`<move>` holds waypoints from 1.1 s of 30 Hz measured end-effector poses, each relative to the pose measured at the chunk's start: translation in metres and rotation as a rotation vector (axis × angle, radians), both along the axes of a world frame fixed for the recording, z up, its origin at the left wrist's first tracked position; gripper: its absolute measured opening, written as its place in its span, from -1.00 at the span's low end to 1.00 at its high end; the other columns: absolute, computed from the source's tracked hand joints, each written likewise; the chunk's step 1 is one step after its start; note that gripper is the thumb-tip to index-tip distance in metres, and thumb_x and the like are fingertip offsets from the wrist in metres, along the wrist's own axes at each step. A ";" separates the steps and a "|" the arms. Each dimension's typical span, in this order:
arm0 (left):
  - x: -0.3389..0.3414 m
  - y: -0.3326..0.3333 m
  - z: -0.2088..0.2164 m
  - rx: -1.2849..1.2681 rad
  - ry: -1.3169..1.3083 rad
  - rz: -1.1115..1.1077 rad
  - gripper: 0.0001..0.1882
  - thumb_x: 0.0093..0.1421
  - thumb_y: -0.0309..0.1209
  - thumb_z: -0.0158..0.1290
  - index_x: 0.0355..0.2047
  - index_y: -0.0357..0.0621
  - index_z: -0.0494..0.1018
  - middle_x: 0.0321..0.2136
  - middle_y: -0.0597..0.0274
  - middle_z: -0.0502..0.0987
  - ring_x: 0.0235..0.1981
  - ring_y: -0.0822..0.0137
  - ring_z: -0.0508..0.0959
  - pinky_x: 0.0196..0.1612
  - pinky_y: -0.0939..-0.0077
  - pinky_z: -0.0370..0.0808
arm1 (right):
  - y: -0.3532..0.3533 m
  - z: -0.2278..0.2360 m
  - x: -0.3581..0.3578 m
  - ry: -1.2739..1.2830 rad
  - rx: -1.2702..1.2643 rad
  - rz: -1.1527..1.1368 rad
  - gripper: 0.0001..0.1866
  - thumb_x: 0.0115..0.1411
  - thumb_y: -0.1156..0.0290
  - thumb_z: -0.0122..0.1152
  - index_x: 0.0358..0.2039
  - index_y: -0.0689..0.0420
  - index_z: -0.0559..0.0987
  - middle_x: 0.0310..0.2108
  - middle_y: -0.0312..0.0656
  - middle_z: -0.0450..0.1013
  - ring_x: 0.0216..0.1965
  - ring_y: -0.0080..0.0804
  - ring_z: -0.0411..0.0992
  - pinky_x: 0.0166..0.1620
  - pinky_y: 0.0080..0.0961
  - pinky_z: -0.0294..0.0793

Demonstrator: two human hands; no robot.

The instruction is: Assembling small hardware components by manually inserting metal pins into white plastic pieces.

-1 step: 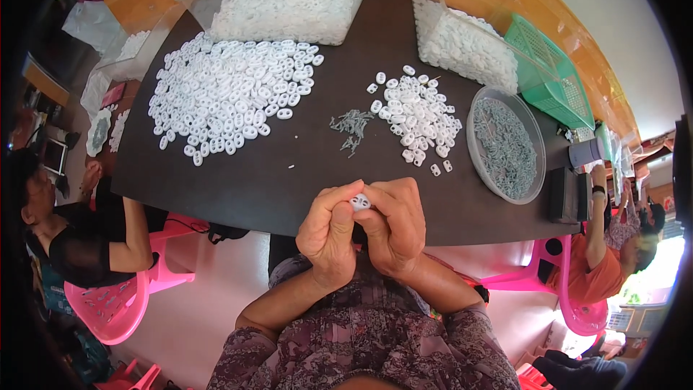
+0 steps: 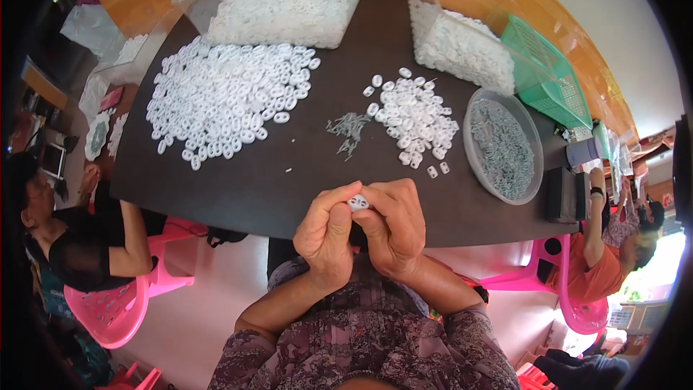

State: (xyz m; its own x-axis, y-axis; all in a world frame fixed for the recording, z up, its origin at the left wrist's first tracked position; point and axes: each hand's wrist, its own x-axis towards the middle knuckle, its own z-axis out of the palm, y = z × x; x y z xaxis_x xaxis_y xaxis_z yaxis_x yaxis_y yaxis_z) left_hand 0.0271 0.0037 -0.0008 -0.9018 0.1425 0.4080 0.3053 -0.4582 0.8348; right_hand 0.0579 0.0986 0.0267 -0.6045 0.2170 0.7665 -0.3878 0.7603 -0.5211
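Observation:
A small white plastic piece with dark openings (image 2: 358, 203) is pinched between the fingertips of both my hands, just off the table's near edge. My left hand (image 2: 325, 231) grips its left side, and my right hand (image 2: 395, 225) closes on the other side. Fingers cover much of the piece. Beyond my hands lies a small heap of grey screw-like pins (image 2: 349, 132). Right of it is a pile of small white plastic pieces (image 2: 419, 117). A larger pile of white oval pieces with two holes (image 2: 224, 97) spreads over the left of the table.
Clear bins of white pieces (image 2: 281, 11) (image 2: 462, 43) stand at the back. On the right are a round tub of grey pins (image 2: 540, 162), a green basket (image 2: 552, 90), a purple-grey cup (image 2: 583, 152) and a black box (image 2: 563, 195). People sit on both sides on pink chairs (image 2: 141, 303).

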 end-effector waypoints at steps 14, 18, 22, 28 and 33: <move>0.015 -0.056 0.114 0.145 -0.189 -0.805 -0.84 0.27 -0.51 -0.06 -0.22 -0.37 0.40 -0.42 -0.06 0.55 -0.44 0.18 0.56 -0.33 0.40 0.53 | 0.183 0.081 -0.057 0.036 0.298 -0.529 -0.85 0.09 0.51 0.24 -0.30 0.24 0.59 -0.46 -0.18 0.51 -0.38 -0.53 0.44 -0.26 -0.59 0.41; 0.041 -0.047 0.173 0.424 -0.636 -1.118 -0.46 0.32 -0.04 -0.11 -0.23 -0.41 0.47 -0.41 0.06 0.55 -0.40 0.45 0.53 -0.34 0.62 0.44 | 0.248 0.105 -0.086 -0.032 0.401 -0.616 -0.84 0.07 0.38 0.24 -0.36 0.17 0.61 -0.44 -0.10 0.52 -0.38 -0.26 0.47 -0.27 -0.37 0.41; 0.009 -0.016 0.188 -0.071 -0.570 -1.686 -0.65 0.33 -0.20 -0.06 -0.34 -0.31 0.45 -0.50 0.21 0.50 -0.48 0.49 0.48 -0.44 0.61 0.41 | 0.282 0.097 -0.094 -0.366 0.611 -0.794 -0.78 0.07 0.33 0.22 -0.29 0.14 0.63 -0.43 -0.08 0.55 -0.34 -0.18 0.50 -0.26 -0.37 0.42; 0.048 -0.012 0.144 0.186 -0.335 -1.765 -0.71 0.31 -0.25 -0.02 -0.35 -0.27 0.44 -0.49 0.17 0.52 -0.42 0.39 0.52 -0.39 0.51 0.43 | 0.203 0.102 -0.077 -0.033 0.660 -0.508 -0.92 0.00 0.46 0.23 -0.45 0.15 0.59 -0.53 -0.06 0.43 -0.42 -0.06 0.39 -0.32 -0.23 0.36; 0.066 -0.011 0.122 -0.140 0.280 -1.362 -0.71 0.29 -0.23 0.00 -0.36 -0.25 0.44 -0.44 0.12 0.57 -0.40 0.24 0.56 -0.36 0.37 0.47 | 0.135 0.051 -0.030 -0.245 0.543 -0.035 -0.88 -0.07 0.60 0.24 -0.45 0.17 0.57 -0.51 -0.10 0.41 -0.41 -0.11 0.37 -0.33 -0.24 0.36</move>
State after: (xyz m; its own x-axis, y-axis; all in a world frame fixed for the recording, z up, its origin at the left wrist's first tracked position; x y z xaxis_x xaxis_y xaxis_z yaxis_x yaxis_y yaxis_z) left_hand 0.0932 -0.0070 0.1214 0.0850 0.8844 0.4589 -0.1454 -0.4447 0.8838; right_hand 0.0279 0.2339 0.0779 -0.7773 -0.1440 0.6125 -0.2752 0.9532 -0.1251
